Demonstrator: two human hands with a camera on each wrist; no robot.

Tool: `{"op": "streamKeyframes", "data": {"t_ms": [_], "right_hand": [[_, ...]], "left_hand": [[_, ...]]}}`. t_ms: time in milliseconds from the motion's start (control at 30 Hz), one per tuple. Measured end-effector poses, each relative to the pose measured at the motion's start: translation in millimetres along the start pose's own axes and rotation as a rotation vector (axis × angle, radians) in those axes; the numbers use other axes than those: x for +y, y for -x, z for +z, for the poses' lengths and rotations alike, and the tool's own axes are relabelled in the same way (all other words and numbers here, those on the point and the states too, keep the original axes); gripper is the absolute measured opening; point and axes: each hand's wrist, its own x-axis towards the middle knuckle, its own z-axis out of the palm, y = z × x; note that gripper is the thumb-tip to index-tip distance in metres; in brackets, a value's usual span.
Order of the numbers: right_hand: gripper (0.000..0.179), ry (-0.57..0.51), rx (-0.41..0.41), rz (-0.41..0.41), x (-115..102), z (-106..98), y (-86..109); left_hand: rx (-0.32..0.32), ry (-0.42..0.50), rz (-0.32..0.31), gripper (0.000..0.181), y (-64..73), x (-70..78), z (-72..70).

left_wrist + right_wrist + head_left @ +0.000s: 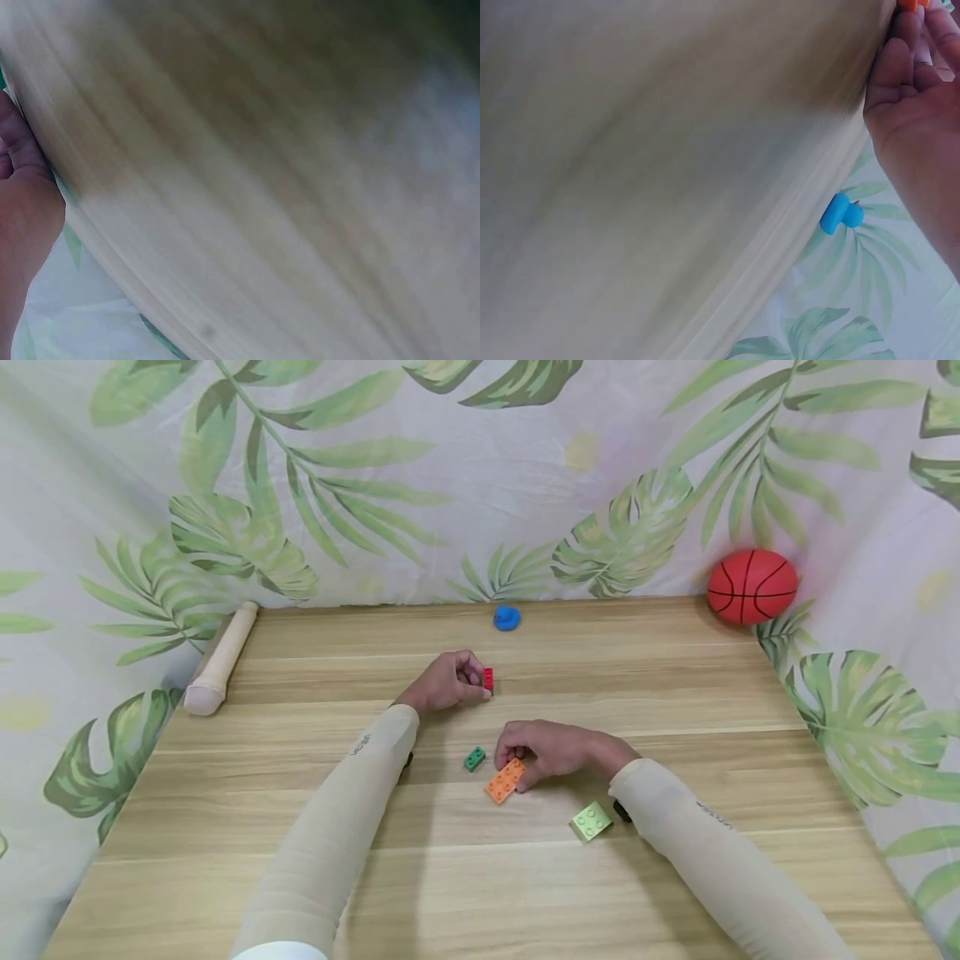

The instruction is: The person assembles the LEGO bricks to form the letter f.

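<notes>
In the head view my left hand point(448, 682) pinches a small red toy brick point(488, 678) between thumb and fingers, low over the table. My right hand point(551, 750), nearer to me, pinches an orange toy brick point(503, 782) with rows of studs by its far end. Left of the orange brick lies a small green toy brick point(473, 758). A pale lime-green toy brick point(590, 821) sits on the table beside my right wrist. The right wrist view shows a bit of the orange brick point(913, 4) at my fingertips; in the left wrist view the red brick is out of sight.
A blue toy duck point(506, 617) stands at the table's back edge. At the back right corner rests a red ball with black lines point(752, 587). A beige club-like stick point(222, 660) lies along the left edge. Leaf-patterned cloth point(360, 485) surrounds the wooden table point(480, 902).
</notes>
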Motion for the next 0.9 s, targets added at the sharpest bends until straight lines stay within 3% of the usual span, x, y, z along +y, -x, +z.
{"op": "streamKeyframes", "data": {"t_ms": [900], "right_hand": [[0.028, -0.002, 0.037, 0.004, 2.5, 1.9, 1.6]], "left_hand": [[0.009, -0.008, -0.006, 0.025, 2.4, 1.5, 1.3]]}}
